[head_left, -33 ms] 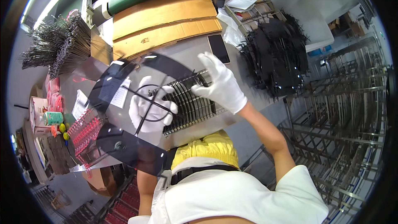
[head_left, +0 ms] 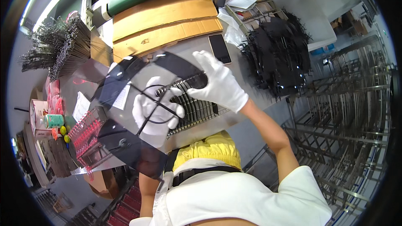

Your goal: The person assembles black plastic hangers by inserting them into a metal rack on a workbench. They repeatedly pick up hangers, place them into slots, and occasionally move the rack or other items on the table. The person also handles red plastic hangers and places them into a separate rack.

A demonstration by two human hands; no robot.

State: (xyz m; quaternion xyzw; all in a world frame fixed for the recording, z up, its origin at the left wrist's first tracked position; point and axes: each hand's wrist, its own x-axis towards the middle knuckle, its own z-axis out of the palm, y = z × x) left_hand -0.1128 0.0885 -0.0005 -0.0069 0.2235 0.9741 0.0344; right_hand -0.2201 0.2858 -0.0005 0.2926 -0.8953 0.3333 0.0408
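Dark, glossy curved panels [head_left: 124, 142] ring a black wire frame [head_left: 159, 104] with crossed rods and a central hoop. White-gloved, my left hand [head_left: 153, 115] shows through the hoop with bent fingers, closed about the middle of this frame; its exact grip is partly hidden by the rods. My right hand [head_left: 220, 81], also gloved in white, is open beside the right end of the upper panel [head_left: 178, 65], thumb and fingers apart. Beneath both hands a rack of dark, slatted parts [head_left: 194, 111] lies on the grey table [head_left: 167, 143].
A phone [head_left: 220, 49] and flattened cardboard [head_left: 167, 16] lie beyond my hands. Black parts [head_left: 276, 56] are heaped at right, bundled wire rods [head_left: 58, 46] stand far left, and a red-coated rack [head_left: 88, 134] is near left. Metal racks [head_left: 343, 121] fill the right side.
The panelled frame has turned slightly clockwise, its upper panel shifting right. My right hand has moved a little left, toward that panel, and my left hand slightly right.
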